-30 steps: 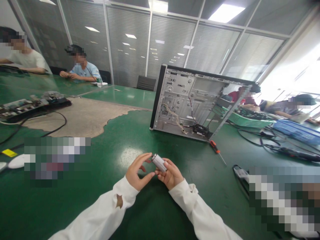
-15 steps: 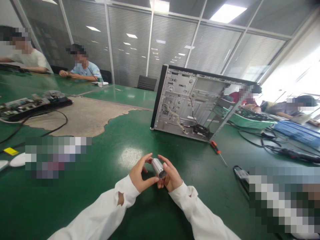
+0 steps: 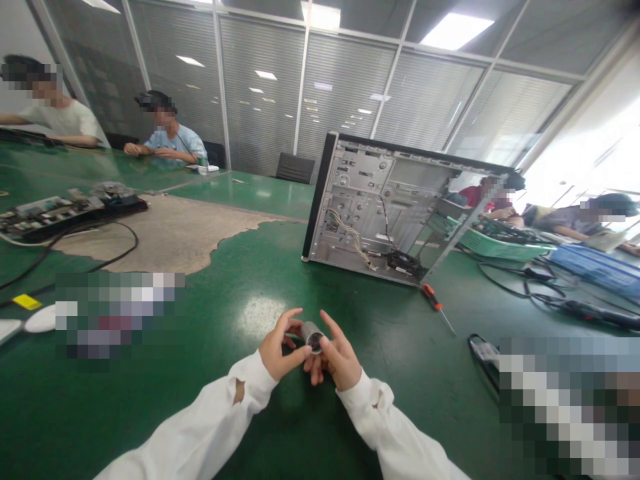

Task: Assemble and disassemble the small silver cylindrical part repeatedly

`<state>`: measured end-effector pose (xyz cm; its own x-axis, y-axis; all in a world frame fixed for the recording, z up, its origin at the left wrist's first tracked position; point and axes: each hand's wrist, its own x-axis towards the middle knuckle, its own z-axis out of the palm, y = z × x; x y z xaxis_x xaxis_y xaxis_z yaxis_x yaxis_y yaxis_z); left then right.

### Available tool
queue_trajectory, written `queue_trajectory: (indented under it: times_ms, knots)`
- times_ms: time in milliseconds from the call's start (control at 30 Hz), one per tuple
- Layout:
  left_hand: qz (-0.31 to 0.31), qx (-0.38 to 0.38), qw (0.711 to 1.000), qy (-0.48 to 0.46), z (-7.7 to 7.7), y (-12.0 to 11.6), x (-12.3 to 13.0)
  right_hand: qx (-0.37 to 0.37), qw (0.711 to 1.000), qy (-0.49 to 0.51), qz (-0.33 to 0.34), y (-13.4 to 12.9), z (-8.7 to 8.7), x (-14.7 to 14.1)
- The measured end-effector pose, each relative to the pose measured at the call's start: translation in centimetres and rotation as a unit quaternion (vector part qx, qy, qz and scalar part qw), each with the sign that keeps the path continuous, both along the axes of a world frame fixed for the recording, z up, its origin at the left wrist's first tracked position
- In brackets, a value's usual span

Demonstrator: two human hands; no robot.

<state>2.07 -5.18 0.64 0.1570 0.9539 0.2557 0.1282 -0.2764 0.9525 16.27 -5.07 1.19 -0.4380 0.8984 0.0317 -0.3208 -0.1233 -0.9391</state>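
A short silvery metal cylinder (image 3: pixel 311 331) is held between my two hands above the green table (image 3: pixel 240 413). Its near end faces me and shows a dark, hollow-looking inside. On the left side, my left hand (image 3: pixel 281 347) grips it with thumb and fingers. My right hand (image 3: pixel 341 353) holds the other side, its thumb by the near rim, its index finger raised and other fingers curled underneath. Beyond the hands stands an open computer case (image 3: pixel 370 207) with loose cables and a black fan inside.
An orange-and-black screwdriver (image 3: pixel 434 300) lies by the case's near corner. Green (image 3: pixel 505 247) and blue baskets (image 3: pixel 600 267) with black cables are at right. Left are a circuit-board assembly (image 3: pixel 70 210), a bare tan patch (image 3: pixel 180 230) and a white mouse (image 3: pixel 43 320). Several people sit around.
The cylinder has tipped so its near end now faces me more directly. My right fingers have shifted around it, the index finger lifting away. My left hand stays nearly in place.
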Motion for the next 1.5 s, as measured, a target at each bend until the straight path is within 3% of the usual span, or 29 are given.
queue_trajectory:
  times_ms: [167,300,400,567,800,1067,1200,1333,1500]
  knots:
    - [-0.018,-0.042,0.998,-0.049,-1.1,1.0,-0.5,0.142,0.982,-0.090,-0.088,-0.8,-0.1,-0.4]
    - [-0.019,-0.056,0.997,-0.044,-1.2,1.1,-0.6,0.322,0.889,-0.230,-0.228,-0.9,0.3,0.0]
    - [0.002,-0.036,0.999,-0.003,-0.9,0.7,-0.4,0.415,0.843,-0.250,-0.234,-1.0,0.7,0.2]
    - [0.053,-0.008,0.997,0.053,-0.1,0.0,0.0,0.446,0.826,-0.268,-0.215,-1.1,1.0,0.3]
    - [0.089,-0.007,0.996,0.027,0.7,-0.2,0.0,0.361,0.865,-0.209,-0.280,-0.5,0.3,0.0]
    - [0.147,0.018,0.989,0.019,1.1,-0.3,0.1,0.161,0.938,-0.101,-0.291,1.1,-1.2,0.3]
    - [0.156,0.075,0.984,0.037,1.4,-0.5,0.1,0.054,0.964,-0.009,-0.259,1.6,-1.5,0.4]
    - [0.126,0.159,0.977,0.063,1.9,-0.8,0.0,-0.049,0.976,0.094,-0.188,1.4,-1.1,0.2]
    - [0.084,0.231,0.966,0.083,2.3,-1.2,-0.1,-0.092,0.981,0.136,-0.104,1.0,-0.8,-0.1]
